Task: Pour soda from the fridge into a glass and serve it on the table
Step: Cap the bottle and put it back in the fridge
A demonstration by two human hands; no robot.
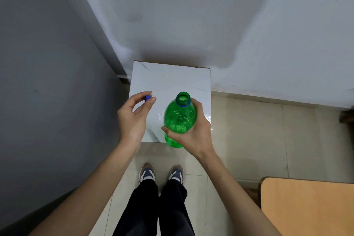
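My right hand (pixel 193 130) grips a green plastic soda bottle (pixel 180 117) around its body, holding it roughly upright over the near right part of a small white marble-topped table (pixel 168 80). The bottle's mouth is uncapped, with a blue ring left on its neck. To the left of the bottle, my left hand (pixel 132 119) pinches a small blue cap (pixel 147 98) between thumb and fingertips above the table's left edge. No glass is in view.
A grey surface (pixel 47 82) fills the left side, a white wall (pixel 210 15) rises behind the table. A tan wooden tabletop corner (pixel 306 207) sits at bottom right. My feet (pixel 161 174) stand on the pale tiled floor in front of the small table.
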